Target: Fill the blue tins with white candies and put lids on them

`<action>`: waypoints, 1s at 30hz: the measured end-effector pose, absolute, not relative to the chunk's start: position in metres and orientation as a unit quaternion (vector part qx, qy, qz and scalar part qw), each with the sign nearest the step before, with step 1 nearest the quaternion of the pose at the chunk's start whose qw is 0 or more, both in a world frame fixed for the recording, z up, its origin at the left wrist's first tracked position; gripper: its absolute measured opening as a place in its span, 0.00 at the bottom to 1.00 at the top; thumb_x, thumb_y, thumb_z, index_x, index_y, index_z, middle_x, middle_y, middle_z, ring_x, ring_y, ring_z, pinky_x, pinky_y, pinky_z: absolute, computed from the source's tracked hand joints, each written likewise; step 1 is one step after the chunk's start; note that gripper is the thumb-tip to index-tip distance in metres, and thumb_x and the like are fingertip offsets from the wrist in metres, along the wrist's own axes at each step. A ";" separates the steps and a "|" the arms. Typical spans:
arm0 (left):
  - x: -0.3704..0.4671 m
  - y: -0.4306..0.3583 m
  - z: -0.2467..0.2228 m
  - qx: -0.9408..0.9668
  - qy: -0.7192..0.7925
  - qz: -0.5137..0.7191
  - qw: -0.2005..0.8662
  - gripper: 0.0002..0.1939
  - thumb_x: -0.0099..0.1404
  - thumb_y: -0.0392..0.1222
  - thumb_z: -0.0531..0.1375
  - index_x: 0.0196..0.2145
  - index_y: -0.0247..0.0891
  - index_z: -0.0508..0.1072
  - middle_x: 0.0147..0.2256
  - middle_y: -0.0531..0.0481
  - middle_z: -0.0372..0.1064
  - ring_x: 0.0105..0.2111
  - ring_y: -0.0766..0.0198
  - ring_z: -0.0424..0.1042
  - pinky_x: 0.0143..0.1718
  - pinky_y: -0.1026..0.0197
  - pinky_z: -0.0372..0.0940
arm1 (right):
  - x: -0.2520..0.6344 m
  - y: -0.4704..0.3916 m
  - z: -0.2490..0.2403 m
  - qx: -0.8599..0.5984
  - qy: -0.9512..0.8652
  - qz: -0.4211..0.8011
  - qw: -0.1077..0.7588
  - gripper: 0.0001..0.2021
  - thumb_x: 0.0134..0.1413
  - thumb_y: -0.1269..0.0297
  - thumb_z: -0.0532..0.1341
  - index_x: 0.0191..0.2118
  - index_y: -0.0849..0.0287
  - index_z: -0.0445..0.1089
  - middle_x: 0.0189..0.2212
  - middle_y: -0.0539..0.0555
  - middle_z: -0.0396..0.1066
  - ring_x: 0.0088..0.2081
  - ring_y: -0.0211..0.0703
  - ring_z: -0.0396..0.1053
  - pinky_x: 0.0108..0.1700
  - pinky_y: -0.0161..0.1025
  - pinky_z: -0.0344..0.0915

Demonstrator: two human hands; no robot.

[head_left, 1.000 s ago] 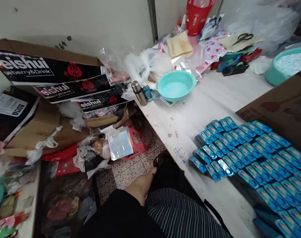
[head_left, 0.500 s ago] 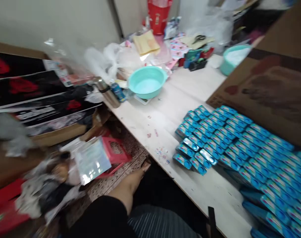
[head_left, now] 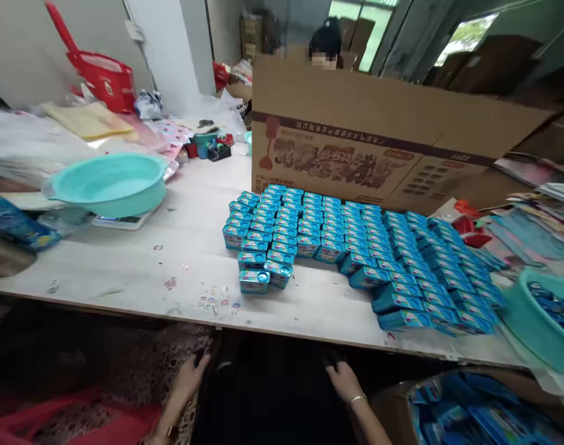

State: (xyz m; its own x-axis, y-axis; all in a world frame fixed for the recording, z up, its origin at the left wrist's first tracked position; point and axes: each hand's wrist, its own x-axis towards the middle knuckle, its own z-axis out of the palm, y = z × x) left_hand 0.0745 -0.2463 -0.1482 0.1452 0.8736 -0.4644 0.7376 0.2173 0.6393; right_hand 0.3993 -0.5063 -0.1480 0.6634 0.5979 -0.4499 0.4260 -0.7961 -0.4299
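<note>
Below the table's front edge, my left hand (head_left: 195, 369) is closed around something dark that I cannot make out. My right hand (head_left: 343, 379), with a bracelet at its wrist, is likewise closed on a dark thing, partly hidden in shadow. Between the hands is a black area whose shape is unclear. On the white table (head_left: 189, 259) above them stand rows of small blue packs (head_left: 333, 235), with a few at the left front of the group. Neither hand touches these packs.
A turquoise basin (head_left: 119, 185) rests on a white scale (head_left: 124, 220) at left. Behind the packs stands a large cardboard box (head_left: 337, 99), a person (head_left: 326, 43) beyond it. At right are another turquoise basin (head_left: 532, 321) and a carton of blue packs (head_left: 477, 402).
My view has swung right and levelled, bringing the whole group of packs, the large box and the right-hand basin into sight. Both hands now show below the table edge.
</note>
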 end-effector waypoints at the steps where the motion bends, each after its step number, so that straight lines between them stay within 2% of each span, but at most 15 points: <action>1: 0.075 -0.258 -0.141 0.628 0.621 0.100 0.458 0.14 0.49 0.54 0.59 0.25 0.40 0.74 0.32 0.42 0.79 0.43 0.43 0.76 0.46 0.50 0.69 | 0.395 -0.515 -0.142 -0.898 -0.290 0.298 0.145 0.19 0.59 0.59 0.54 0.52 0.56 0.74 0.51 0.60 0.73 0.55 0.55 0.69 0.57 0.47 0.64; 3: 0.083 -0.281 -0.121 0.646 0.545 0.158 0.510 0.19 0.51 0.57 0.58 0.30 0.40 0.77 0.37 0.43 0.79 0.44 0.46 0.76 0.50 0.51 0.68 | 0.389 -0.524 -0.123 -0.879 -0.333 0.296 0.167 0.21 0.58 0.56 0.52 0.51 0.57 0.74 0.51 0.60 0.73 0.54 0.54 0.70 0.57 0.46 0.64; 6: 0.106 -0.304 -0.088 0.650 0.457 0.219 0.566 0.22 0.52 0.58 0.60 0.34 0.38 0.78 0.38 0.43 0.79 0.43 0.50 0.76 0.51 0.52 0.67 | 0.386 -0.519 -0.087 -0.829 -0.416 0.286 0.241 0.23 0.57 0.51 0.52 0.50 0.57 0.73 0.50 0.59 0.74 0.52 0.52 0.71 0.56 0.44 0.65; 9: 0.133 -0.309 -0.068 0.604 0.407 0.287 0.622 0.25 0.50 0.57 0.65 0.40 0.36 0.77 0.36 0.44 0.78 0.41 0.53 0.76 0.47 0.53 0.69 | 0.377 -0.502 -0.054 -0.791 -0.456 0.281 0.296 0.23 0.56 0.48 0.53 0.49 0.56 0.72 0.45 0.57 0.76 0.47 0.50 0.74 0.52 0.45 0.67; 12: 0.151 -0.305 -0.058 0.554 0.375 0.347 0.657 0.29 0.48 0.54 0.68 0.45 0.35 0.73 0.35 0.45 0.76 0.39 0.57 0.75 0.48 0.54 0.68 | 0.358 -0.485 -0.035 -0.765 -0.471 0.285 0.334 0.22 0.56 0.49 0.55 0.49 0.57 0.72 0.42 0.56 0.77 0.44 0.49 0.74 0.49 0.45 0.68; 14: 0.156 -0.302 -0.054 0.535 0.367 0.372 0.665 0.32 0.49 0.53 0.69 0.49 0.35 0.71 0.39 0.44 0.75 0.41 0.58 0.74 0.49 0.55 0.67 | 0.343 -0.477 -0.028 -0.742 -0.486 0.299 0.351 0.21 0.56 0.52 0.56 0.49 0.58 0.72 0.42 0.56 0.77 0.43 0.48 0.74 0.49 0.45 0.68; 18: 0.158 -0.287 -0.038 0.519 0.390 0.407 0.642 0.35 0.55 0.55 0.66 0.55 0.33 0.67 0.46 0.40 0.72 0.46 0.56 0.73 0.46 0.57 0.67 | 0.325 -0.464 -0.011 -0.713 -0.531 0.321 0.326 0.19 0.57 0.54 0.57 0.49 0.58 0.72 0.40 0.56 0.77 0.41 0.47 0.73 0.47 0.45 0.68; 21: 0.162 -0.263 -0.022 0.501 0.405 0.449 0.619 0.32 0.59 0.56 0.63 0.55 0.33 0.66 0.48 0.39 0.71 0.47 0.56 0.73 0.43 0.59 0.68 | 0.327 -0.443 0.011 -0.704 -0.568 0.300 0.303 0.19 0.57 0.55 0.57 0.50 0.59 0.71 0.40 0.57 0.77 0.41 0.47 0.73 0.48 0.46 0.67; 25: 0.175 -0.226 -0.003 0.454 0.427 0.479 0.618 0.26 0.62 0.56 0.59 0.50 0.34 0.69 0.50 0.37 0.70 0.48 0.56 0.72 0.41 0.60 0.68 | 0.342 -0.390 0.045 -0.676 -0.607 0.284 0.307 0.21 0.58 0.55 0.57 0.54 0.59 0.68 0.43 0.58 0.76 0.43 0.48 0.73 0.48 0.46 0.67; 30: 0.199 -0.188 -0.006 0.419 0.434 0.469 0.645 0.24 0.66 0.58 0.54 0.45 0.34 0.70 0.51 0.36 0.70 0.50 0.54 0.71 0.44 0.57 0.68 | 0.371 -0.281 0.078 -0.666 -0.644 0.226 0.301 0.28 0.59 0.49 0.57 0.60 0.59 0.62 0.53 0.63 0.69 0.52 0.51 0.69 0.52 0.47 0.66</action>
